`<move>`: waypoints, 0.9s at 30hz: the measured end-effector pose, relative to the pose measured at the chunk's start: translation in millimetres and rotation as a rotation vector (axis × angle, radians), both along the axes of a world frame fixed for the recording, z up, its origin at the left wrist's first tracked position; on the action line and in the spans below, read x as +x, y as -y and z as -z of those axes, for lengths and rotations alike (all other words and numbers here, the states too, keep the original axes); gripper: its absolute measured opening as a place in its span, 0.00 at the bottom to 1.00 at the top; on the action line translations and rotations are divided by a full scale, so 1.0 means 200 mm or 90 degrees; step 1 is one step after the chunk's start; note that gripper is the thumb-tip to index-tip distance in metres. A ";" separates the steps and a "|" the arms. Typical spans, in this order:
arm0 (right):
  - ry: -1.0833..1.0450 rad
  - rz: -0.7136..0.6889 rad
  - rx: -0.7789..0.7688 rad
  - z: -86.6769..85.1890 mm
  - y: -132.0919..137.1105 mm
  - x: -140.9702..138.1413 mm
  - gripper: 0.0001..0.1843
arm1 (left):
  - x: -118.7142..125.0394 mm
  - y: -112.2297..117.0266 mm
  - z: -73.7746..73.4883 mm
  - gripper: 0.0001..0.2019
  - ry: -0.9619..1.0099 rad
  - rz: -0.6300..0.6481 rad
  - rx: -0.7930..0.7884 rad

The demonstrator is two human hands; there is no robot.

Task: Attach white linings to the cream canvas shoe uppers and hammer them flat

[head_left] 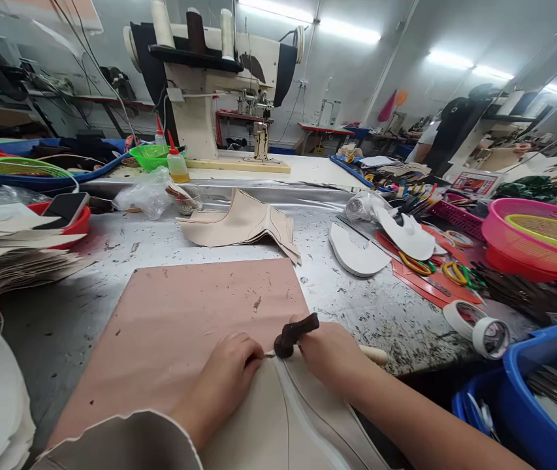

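Note:
My right hand is wrapped round the wooden handle of a hammer; the dark head shows left of the fist and the pale handle end pokes out to its right. The round hammer face rests on or just above the top edge of a beige stitched leather piece. My left hand presses its closed fingers on that same edge, left of the hammer head. Beneath lies a pinkish-brown mat. A light strip runs down the seam of the leather.
Beyond the mat lie more beige cut pieces. A sewing machine stands behind. At right are white tape rolls, scissors, a pink basket and a blue bin. Stacked pieces fill the left side.

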State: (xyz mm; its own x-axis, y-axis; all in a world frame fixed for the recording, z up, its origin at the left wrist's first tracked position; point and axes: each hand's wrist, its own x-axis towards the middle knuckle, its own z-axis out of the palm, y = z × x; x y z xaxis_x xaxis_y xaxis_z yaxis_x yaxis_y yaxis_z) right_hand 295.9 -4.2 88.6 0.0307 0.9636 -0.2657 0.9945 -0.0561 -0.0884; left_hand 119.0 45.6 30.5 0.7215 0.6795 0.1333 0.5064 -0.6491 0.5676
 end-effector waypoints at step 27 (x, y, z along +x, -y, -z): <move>0.031 -0.077 0.056 -0.08 -0.06 -0.08 0.12 | -0.08 0.01 0.04 0.13 -0.007 0.120 0.093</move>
